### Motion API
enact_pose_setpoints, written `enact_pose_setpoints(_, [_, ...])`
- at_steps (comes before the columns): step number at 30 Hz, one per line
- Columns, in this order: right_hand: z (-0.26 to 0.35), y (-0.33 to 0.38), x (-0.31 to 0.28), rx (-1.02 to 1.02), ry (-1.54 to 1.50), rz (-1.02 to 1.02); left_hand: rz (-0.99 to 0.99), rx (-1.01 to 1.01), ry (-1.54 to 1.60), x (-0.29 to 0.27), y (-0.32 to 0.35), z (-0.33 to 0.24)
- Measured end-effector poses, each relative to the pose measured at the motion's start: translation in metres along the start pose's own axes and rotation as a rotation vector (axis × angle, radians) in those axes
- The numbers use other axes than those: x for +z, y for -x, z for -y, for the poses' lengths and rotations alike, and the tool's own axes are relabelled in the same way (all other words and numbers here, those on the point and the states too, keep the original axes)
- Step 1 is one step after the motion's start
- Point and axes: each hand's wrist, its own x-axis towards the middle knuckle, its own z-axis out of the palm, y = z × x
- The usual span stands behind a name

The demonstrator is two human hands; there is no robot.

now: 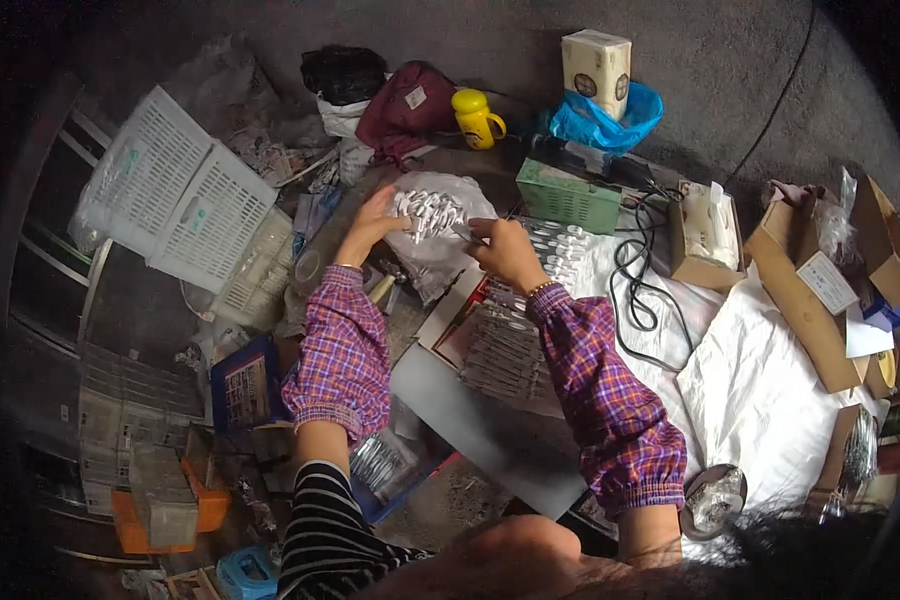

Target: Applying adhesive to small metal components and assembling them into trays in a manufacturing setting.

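Cluttered floor, small white parts (pixel 428 213) between left hand (pixel 373 222), right hand (pixel 502 248)

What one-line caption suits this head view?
Both hands, left hand and right hand, reach into a clear bag of small white parts above a cluttered worktable.

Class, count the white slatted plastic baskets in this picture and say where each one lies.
2: both white baskets lie upper left, side by side, one farther left, the other nearer the left hand. Clutter may hide more.

You see two white slatted crates (pixel 175 190) far left, one yellow cup (pixel 475 117), one green box (pixel 567 198), one blue bag (pixel 600 122), three cardboard boxes (pixel 802 290) right, two plaid sleeves (pixel 342 350).
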Motion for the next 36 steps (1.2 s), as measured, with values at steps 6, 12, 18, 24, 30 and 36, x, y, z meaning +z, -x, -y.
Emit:
enact_pose_setpoints(6, [-0.013,0.003,-0.005,0.019,-0.129,-0.013,0.023,0.015,0.199,0.001,0.028,0.002])
enact_pose_setpoints(12, [-0.034,0.01,0.003,-0.133,0.002,-0.002,0.026,-0.068,0.463,0.025,0.052,-0.023])
enact_pose_setpoints(18, [-0.029,0.033,0.007,-0.141,0.042,0.094,0.015,0.018,0.428,0.017,0.063,0.0])
enact_pose_setpoints(24, [-0.038,0.05,0.01,-0.106,0.138,0.084,-0.024,0.151,0.15,0.018,0.063,0.026])
enact_pose_setpoints(30, [-0.012,0.049,-0.006,-0.116,0.112,0.021,-0.116,0.275,-0.2,0.017,0.07,0.02])
enact_pose_setpoints(36, [-0.004,0.046,-0.003,-0.273,0.14,-0.031,-0.167,0.241,-0.613,0.012,0.083,0.005])
